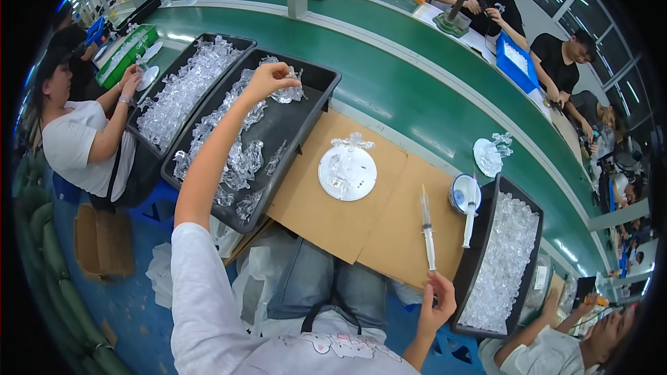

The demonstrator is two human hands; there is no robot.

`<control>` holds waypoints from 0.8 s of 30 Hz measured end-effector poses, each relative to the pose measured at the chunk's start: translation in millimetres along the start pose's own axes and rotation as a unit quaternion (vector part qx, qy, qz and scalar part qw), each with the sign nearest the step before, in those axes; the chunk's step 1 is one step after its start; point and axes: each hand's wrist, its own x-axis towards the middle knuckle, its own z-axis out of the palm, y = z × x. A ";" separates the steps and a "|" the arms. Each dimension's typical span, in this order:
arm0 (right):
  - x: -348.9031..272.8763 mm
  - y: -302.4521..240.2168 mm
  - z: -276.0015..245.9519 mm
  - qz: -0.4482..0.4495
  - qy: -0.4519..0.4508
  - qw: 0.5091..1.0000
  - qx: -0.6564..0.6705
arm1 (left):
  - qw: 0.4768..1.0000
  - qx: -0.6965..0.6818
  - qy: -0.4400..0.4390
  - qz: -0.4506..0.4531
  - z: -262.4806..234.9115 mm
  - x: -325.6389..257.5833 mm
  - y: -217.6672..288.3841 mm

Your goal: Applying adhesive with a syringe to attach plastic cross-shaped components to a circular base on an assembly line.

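My left hand (268,83) reaches over the far end of a black bin (316,83). Its fingers are pinched at a clear plastic part (286,93); their grip partly hides it. My right hand (436,300) hovers at the near edge of the cardboard, fingers loosely curled with thumb and fingertips apart. Its fingertips come close to the plunger end of a syringe (426,229) lying on the cardboard; I cannot tell if they touch. A white round disc (358,179) with clear plastic parts on it sits on the cardboard between my hands.
Brown cardboard (333,229) covers the work surface. A second syringe (470,212) leans on a small blue-and-white bowl (458,194). Black bins of clear parts stand right (490,264) and left (191,90). Another disc (488,157) lies on the green bench. Co-workers sit around.
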 end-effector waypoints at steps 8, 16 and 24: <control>53.3 -35.9 50.4 0.143 -0.227 0.904 0.332 | 0.823 -0.488 -0.267 0.109 59.6 -143.9 129.1; 92.5 -3.1 86.2 0.208 -0.578 0.652 0.444 | 0.725 -0.611 -0.286 0.135 149.3 -198.6 135.0; 138.1 -11.9 99.5 0.165 -0.251 0.911 0.283 | 0.955 -0.287 0.068 0.007 155.6 -181.0 92.7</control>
